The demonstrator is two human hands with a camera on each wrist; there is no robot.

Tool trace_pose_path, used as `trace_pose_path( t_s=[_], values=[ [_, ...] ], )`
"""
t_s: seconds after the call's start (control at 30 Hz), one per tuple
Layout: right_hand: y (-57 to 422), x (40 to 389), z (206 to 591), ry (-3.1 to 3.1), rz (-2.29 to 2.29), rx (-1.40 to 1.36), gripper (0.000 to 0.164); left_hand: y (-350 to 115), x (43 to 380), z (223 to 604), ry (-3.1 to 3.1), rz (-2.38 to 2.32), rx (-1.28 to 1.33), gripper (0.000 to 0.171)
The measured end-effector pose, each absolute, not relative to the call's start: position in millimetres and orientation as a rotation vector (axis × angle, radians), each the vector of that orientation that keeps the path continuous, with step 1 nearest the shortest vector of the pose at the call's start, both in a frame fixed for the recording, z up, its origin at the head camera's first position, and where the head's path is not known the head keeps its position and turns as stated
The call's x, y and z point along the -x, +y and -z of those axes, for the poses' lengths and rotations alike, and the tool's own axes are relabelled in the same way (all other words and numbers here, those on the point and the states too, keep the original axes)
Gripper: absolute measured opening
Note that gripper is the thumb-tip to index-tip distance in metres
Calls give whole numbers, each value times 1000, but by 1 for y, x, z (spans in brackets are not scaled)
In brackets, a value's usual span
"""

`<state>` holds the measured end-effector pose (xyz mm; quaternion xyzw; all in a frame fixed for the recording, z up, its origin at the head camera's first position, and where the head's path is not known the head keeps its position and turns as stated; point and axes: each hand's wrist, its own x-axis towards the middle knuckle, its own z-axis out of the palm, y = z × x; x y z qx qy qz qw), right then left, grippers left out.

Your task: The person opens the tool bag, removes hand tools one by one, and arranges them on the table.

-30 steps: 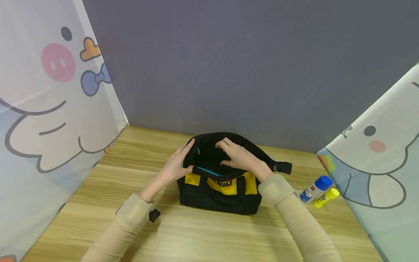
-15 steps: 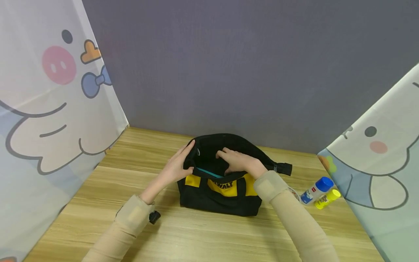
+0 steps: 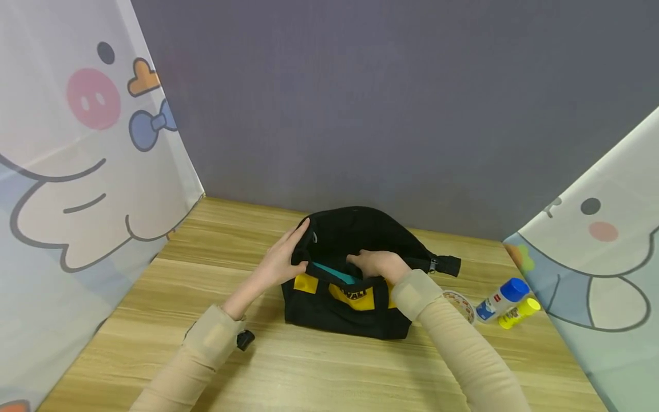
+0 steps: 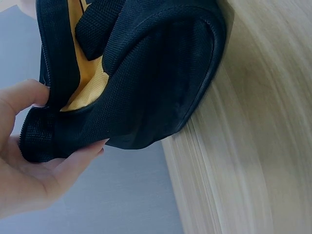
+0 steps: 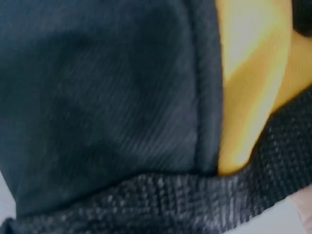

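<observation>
A black and yellow tool bag (image 3: 345, 323) stands on the table with its zipped top spread wide. My left hand (image 3: 278, 262) grips the bag's left end, thumb at the front rim and fingers round the end, as the left wrist view shows beside the zipper tape (image 4: 45, 63). Into the mouth reaches my right hand (image 3: 380, 263), its fingertips hidden inside; I cannot tell whether it holds anything. A turquoise strip (image 3: 334, 272) shows inside along the front rim. The right wrist view is filled by the bag's black cloth (image 5: 112, 97) and yellow panel (image 5: 251, 83).
Right of the bag, a white glue bottle with a blue cap (image 3: 501, 300) and a yellow glue stick (image 3: 519, 313) stand close together. A round tape roll (image 3: 460, 303) lies beside them, partly behind the right sleeve (image 3: 463, 349). A grey wall (image 3: 360, 103) rises behind the table.
My right hand has gone lower and deeper into the bag, hiding its fingertips. More of the turquoise strip shows, and the tape roll has come into sight. The left hand keeps its hold.
</observation>
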<state>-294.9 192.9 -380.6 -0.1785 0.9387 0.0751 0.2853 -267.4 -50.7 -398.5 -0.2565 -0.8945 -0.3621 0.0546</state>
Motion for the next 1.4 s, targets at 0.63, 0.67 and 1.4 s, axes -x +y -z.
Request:
trace_pose_path(
  t_s=[0.63, 0.67, 1.4],
  values=[
    [178, 296, 409, 2578, -80, 626, 66, -45, 269, 402, -2694, 1060, 812, 92],
    [178, 296, 410, 2577, -74, 638, 69, -45, 269, 403, -2697, 1061, 807, 92],
    [169, 293, 411, 2537, -232, 779, 79, -39, 268, 404, -2707, 1082, 724, 95]
  ],
)
